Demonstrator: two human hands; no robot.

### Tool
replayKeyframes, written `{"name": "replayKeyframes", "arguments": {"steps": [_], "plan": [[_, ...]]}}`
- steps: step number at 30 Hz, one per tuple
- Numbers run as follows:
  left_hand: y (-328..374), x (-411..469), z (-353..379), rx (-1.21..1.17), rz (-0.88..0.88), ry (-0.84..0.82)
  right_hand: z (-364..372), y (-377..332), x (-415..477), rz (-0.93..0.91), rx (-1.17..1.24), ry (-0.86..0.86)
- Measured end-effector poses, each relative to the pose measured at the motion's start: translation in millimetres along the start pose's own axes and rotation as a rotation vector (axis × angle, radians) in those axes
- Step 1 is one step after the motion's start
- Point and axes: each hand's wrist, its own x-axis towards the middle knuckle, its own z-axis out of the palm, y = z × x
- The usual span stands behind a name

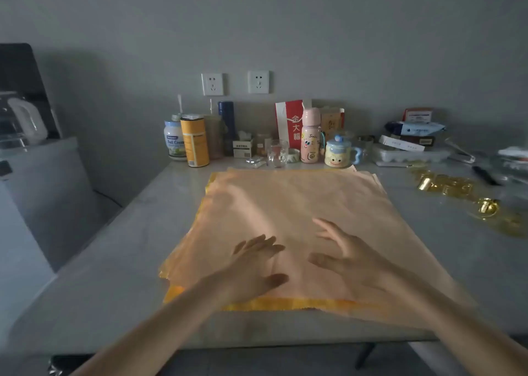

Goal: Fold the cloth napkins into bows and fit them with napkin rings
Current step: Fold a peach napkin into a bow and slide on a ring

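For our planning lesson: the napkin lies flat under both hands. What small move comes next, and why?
Probably pinch the near edge of the napkin and fold it toward the middle: it lies flat and unfolded, the left hand and right hand are open, holding nothing, and the gold rings lie untouched.

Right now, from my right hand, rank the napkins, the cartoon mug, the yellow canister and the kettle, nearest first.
From the right hand:
1. napkins, directly beneath it.
2. cartoon mug, straight back.
3. yellow canister, back left.
4. kettle, far left, off the table.
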Motion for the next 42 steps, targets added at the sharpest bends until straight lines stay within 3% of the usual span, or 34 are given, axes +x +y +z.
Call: {"name": "replayKeyframes", "arguments": {"steps": [3, 7, 15, 20, 28, 34, 42], "plan": [[2.1, -10.4, 12.6, 0.097, 0.026, -0.105, 8.1, 2.6, -11.5, 0.010, -0.130, -0.118], [2.1, -17.2, 10.3, 0.092, 0.072, -0.068, 13.5, 7.2, -16.7, -0.051, -0.313, -0.174], [-10.6, -18.4, 11.4, 0.435, 0.343, 0.057, 18.4, 14.0, -23.8, -0.120, -0.392, -0.120], [-16.6, -24.8, 11.1, 0.485, 0.412, 0.060, 13.7, 16.5, -24.9, -0.215, -0.452, -0.096], [-13.8, -17.9, -2.8, 0.260, 0.260, 0.121, 11.6, 11.6, -25.7, -0.171, -0.478, -0.123], [-10.0, -17.6, -16.8, 0.121, 0.027, 0.006, 5.3, 3.9, -29.7, -0.114, -0.472, -0.171], [-39.0, -28.9, -34.6, 0.121, -0.068, -0.047, -25.1, 19.5, -30.7, 0.007, -0.648, -0.003]]}}
